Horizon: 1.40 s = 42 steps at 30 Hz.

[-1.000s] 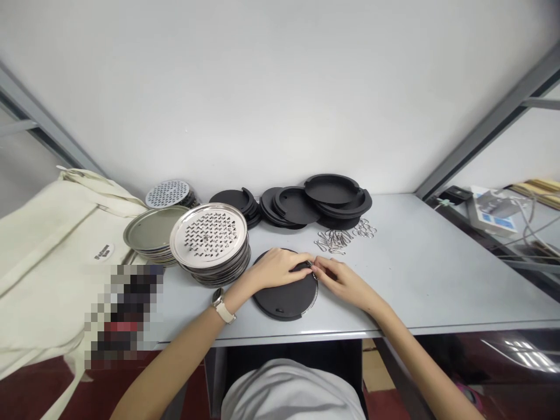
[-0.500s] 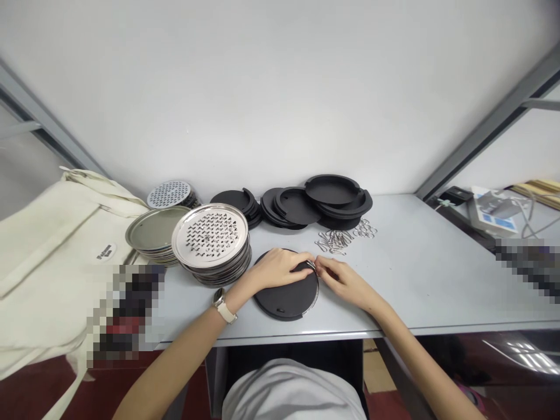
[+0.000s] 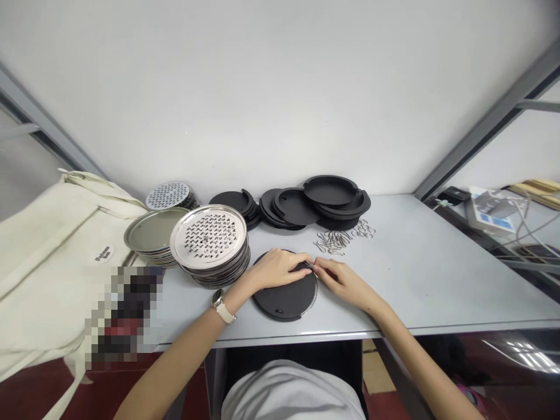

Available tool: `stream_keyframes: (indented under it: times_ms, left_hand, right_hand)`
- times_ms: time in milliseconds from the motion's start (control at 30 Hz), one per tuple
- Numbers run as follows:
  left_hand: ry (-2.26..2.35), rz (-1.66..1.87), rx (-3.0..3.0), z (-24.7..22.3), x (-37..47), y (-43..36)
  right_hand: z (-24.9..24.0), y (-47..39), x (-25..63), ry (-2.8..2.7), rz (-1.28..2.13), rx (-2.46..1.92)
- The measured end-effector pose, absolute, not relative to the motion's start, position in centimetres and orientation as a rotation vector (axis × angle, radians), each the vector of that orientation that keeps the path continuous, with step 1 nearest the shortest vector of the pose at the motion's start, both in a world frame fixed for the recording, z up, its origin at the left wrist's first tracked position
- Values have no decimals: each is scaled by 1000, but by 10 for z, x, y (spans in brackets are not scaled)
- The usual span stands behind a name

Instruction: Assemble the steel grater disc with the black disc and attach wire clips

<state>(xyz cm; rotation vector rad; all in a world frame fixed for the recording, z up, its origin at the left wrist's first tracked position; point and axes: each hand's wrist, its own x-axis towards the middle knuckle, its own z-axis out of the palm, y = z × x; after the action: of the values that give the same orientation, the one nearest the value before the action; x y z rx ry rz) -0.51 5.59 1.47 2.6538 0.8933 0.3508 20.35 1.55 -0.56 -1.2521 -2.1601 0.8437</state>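
A round black disc (image 3: 286, 298) lies flat near the table's front edge, with a small slot low on its face and a thin silvery rim along its right side. My left hand (image 3: 280, 268) rests across the top of the disc, thumb and fingers closed on a small metal piece (image 3: 310, 265) at the upper right edge. From the right, my right hand (image 3: 341, 283) pinches the same spot with thumb and forefinger. The fingertips nearly meet and hide most of the metal piece. A loose pile of metal hooks (image 3: 332, 241) lies just beyond.
Left of my hands stands a stack of perforated metal grater discs (image 3: 210, 238), beside plain metal discs (image 3: 155, 230). Black round trays (image 3: 330, 192) are piled against the wall. Small metal rings (image 3: 364, 229) lie by the hooks. A cream cloth bag (image 3: 52, 251) covers the left end.
The fingers of my right hand have shifted slightly at the disc's edge, closer to my left fingertips. My left hand and the disc stay in place; the view shifts a little.
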Motion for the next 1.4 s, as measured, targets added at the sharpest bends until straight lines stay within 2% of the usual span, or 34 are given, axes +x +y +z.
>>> stream_keyframes:
  times_ms: [1400]
  left_hand:
    - [818, 367, 2632, 13, -6, 60]
  right_hand:
    - [-6, 9, 197, -2167, 852, -1338]
